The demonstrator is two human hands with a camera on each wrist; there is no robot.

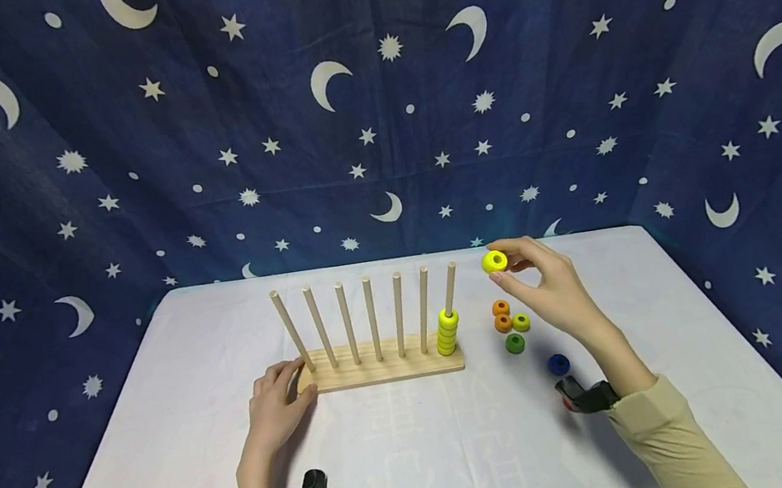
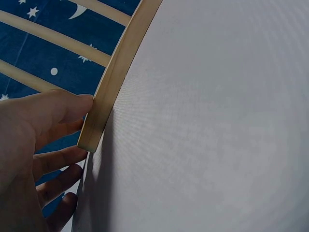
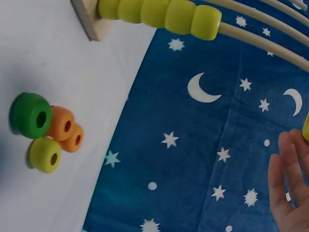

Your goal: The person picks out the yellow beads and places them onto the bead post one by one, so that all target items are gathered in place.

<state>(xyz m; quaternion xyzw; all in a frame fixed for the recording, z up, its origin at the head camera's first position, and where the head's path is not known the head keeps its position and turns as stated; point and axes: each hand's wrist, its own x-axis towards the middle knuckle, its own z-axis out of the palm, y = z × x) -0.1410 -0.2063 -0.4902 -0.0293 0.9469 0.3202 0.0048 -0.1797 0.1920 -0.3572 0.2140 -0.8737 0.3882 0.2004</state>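
A wooden peg rack (image 1: 380, 374) with a row of several upright pegs stands on the table. My left hand (image 1: 275, 409) holds the left end of its base, the thumb (image 2: 79, 105) at the front edge and other fingers around the end. Stacked on the rightmost peg are several yellow beads (image 1: 447, 332). To the right of that peg, near its top height, my right hand (image 1: 549, 288) pinches another yellow bead (image 1: 494, 261) between thumb and fingers, its hole showing. In the right wrist view only a sliver of that held bead (image 3: 306, 128) appears at the edge.
Right of the rack lie two orange beads (image 1: 501, 308), a loose yellow bead (image 1: 521, 321) and a green bead (image 1: 515, 343). Nearer sit a blue bead (image 1: 558, 364) and a red thing (image 1: 567, 403) mostly hidden by the right wrist camera (image 1: 586, 396). A star-patterned cloth (image 1: 377, 153) hangs behind.
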